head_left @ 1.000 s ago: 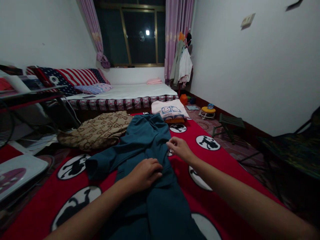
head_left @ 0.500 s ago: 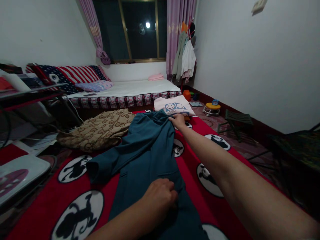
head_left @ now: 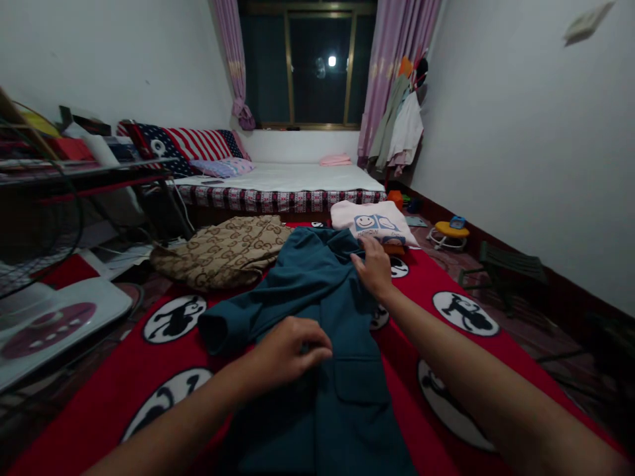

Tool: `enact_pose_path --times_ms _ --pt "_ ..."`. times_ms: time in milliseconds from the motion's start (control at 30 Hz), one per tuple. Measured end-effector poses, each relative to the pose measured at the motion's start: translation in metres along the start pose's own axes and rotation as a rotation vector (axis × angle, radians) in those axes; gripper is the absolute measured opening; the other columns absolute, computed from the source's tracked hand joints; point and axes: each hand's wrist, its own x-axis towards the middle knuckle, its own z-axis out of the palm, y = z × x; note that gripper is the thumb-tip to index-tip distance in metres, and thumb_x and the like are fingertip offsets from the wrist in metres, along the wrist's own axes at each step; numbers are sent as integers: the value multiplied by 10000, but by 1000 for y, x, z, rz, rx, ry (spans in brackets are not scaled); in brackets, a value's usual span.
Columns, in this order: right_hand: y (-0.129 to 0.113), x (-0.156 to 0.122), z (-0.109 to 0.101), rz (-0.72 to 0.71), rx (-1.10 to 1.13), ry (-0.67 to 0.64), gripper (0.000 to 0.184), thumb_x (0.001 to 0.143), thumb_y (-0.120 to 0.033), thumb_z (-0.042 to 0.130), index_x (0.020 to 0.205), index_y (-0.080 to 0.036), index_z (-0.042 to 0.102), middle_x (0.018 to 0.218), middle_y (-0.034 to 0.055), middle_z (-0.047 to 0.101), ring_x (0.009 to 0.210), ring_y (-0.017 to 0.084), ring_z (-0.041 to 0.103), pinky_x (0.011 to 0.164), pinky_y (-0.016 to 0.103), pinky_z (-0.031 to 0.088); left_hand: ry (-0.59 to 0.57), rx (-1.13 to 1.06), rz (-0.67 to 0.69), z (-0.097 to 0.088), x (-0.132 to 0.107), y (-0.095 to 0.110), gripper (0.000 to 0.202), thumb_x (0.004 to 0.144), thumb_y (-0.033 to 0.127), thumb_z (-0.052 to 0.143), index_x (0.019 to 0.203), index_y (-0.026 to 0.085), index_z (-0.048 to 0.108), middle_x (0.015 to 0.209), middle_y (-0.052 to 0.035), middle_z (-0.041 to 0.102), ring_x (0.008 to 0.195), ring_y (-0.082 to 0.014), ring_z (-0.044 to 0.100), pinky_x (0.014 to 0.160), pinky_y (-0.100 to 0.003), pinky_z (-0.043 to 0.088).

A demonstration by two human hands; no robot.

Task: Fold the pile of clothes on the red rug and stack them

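Note:
A teal coat (head_left: pixel 342 330) lies stretched out on a red blanket (head_left: pixel 426 284) with monkey prints in white circles. One sleeve (head_left: pixel 233 320) is folded across to the left, and a flap pocket shows low on the right side. Over the coat's middle is my left hand (head_left: pixel 292 347), its fingers loosely bent and the thumb apart, holding nothing. My right hand (head_left: pixel 376 268) rests by the coat's upper right edge near the collar, fingers stretched and thumb spread. Whether it presses on the cloth I cannot tell.
Left of the coat lies a brown patterned cloth (head_left: pixel 228 251); beyond its collar, a pale pink folded garment (head_left: pixel 372 221). A white stool top (head_left: pixel 64 324) stands at the left edge. Right are a yellow stool (head_left: pixel 450 230) and a folding stool (head_left: pixel 510 261). A bed (head_left: pixel 288 178) stands behind.
My right hand has let go of the coat near the collar and its fingers have spread. The left hand has lifted from lower on the coat and moved up. The view has turned left.

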Motion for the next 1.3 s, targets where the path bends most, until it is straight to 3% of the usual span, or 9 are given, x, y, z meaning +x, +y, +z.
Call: enact_pose_path --times_ms 167,267,467,700,833,1000,1100,1200,1300 --pt "-8 -40 25 -187 -75 -456 630 952 -500 350 1457 -124 350 1544 150 277 1445 270 190 1141 538 164 497 273 -142 -50 -30 -57 182 881 244 515 898 189 688 964 -59 675 952 -191 605 892 -315 456" --pt "-10 -39 21 -167 -82 -565 633 940 -502 389 1451 -128 364 1549 159 257 1445 294 180 1130 563 182 626 379 -348 -79 -60 -93 259 835 191 454 941 187 690 1004 -71 670 1003 -213 598 944 -370 453" --pt "-32 -56 -8 -260 152 -327 596 858 -291 542 1421 -172 386 1442 154 449 1323 267 429 1077 493 349 348 30 -521 -97 -103 -125 662 595 181 583 1255 140 557 1242 -124 611 1136 -258 581 895 -355 508" --pt "-28 -86 9 -214 182 -473 526 918 -407 456 1397 -193 418 1496 140 383 1394 251 329 1113 565 227 244 221 -364 -78 -101 -122 596 585 132 545 1170 171 650 1153 -76 676 1071 -250 605 956 -362 453" --pt "-23 -80 12 -190 233 -433 541 891 -426 510 1370 -182 447 1469 146 423 1363 259 382 1113 536 253 365 213 -420 -83 -84 -90 378 632 157 514 935 172 740 906 -40 738 890 -243 657 807 -324 499" --pt "-34 -71 -11 -140 303 -318 693 797 -381 647 1405 -149 410 1465 171 411 1374 253 361 1112 428 313 589 -230 -330 -90 -56 6 362 677 265 596 995 120 693 770 -22 697 706 -191 635 643 -264 502" --pt "-42 -68 -29 -183 396 -205 519 823 -353 601 1312 -193 528 1480 135 389 1369 244 361 1099 412 337 602 -524 -258 -79 -48 57 442 715 319 637 1119 140 628 810 -25 677 714 -178 638 637 -257 506" --pt "-38 -72 -37 -207 555 -124 245 836 -338 549 967 -188 691 1366 131 516 1204 240 535 1016 395 426 569 -606 -266 -59 -53 82 436 796 346 575 1201 183 574 856 -18 665 771 -178 641 642 -247 505" --pt "-23 -78 -36 -167 637 -79 194 808 -329 556 805 -193 695 1243 125 605 1097 239 594 969 407 455 257 -554 -284 -44 -67 84 433 805 319 588 1220 199 561 979 -26 673 855 -184 636 673 -239 500"
